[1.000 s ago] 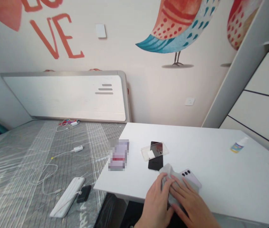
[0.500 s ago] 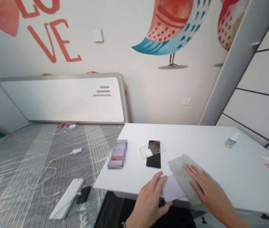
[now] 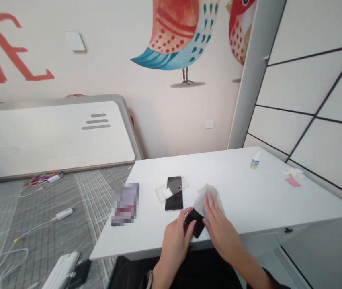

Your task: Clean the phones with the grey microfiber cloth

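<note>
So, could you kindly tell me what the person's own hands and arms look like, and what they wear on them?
The left hand and right hand are bare and ungloved. A narrow band, its detail unclear, circles the left wrist. A dark sleeve shows at the bottom edge on the right forearm.

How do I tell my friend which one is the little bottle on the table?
Find the big white table below the painted bird. Look toward its far right side. The small bottle stands upright there with a colourful label, while the pink paper nearby lies flat.
</note>
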Tool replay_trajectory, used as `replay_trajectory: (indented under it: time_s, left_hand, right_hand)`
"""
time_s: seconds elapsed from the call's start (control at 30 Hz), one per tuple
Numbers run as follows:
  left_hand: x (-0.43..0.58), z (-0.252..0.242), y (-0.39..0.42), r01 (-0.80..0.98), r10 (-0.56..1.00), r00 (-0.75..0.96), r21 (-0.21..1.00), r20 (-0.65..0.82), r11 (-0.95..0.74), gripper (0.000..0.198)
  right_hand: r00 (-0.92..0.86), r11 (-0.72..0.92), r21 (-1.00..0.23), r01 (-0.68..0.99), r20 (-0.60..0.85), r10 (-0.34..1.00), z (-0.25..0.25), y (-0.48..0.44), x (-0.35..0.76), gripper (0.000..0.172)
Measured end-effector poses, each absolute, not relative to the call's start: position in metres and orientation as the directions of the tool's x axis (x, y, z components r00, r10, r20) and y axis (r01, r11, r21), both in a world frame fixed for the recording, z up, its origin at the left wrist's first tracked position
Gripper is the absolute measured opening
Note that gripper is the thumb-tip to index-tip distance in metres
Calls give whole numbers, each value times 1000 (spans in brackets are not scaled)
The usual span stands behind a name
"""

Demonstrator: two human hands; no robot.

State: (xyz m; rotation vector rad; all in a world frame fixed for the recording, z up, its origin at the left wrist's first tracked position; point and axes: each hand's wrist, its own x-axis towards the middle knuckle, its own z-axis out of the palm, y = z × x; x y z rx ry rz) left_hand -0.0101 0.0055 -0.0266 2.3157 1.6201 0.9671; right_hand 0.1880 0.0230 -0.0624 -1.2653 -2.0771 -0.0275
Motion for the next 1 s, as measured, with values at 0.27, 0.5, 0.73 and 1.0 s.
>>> replay_trajectory:
  time_s: [0.27,0.5,0.73,1.0]
  left_hand:
    - [-6,-31,15,798,910,147,498,387,-340,37]
    - [-6,-29,12,853,906,163,405,391,-329,37]
    - [-6,-23,8,871,905,230,339,357,-355,31]
    - [-69,14,55,891,882,217,284,417,-354,45]
  right_hand:
    - [-377,566,-230,792,545,749,-56,34,249,49]
    - [-222,399,-266,877,513,829,-20,85,305,40]
    - [-676,710,-360,605,238,697,-14,77,237,94]
    - [-714,708,-430,560,181,676,-1,86,236,89]
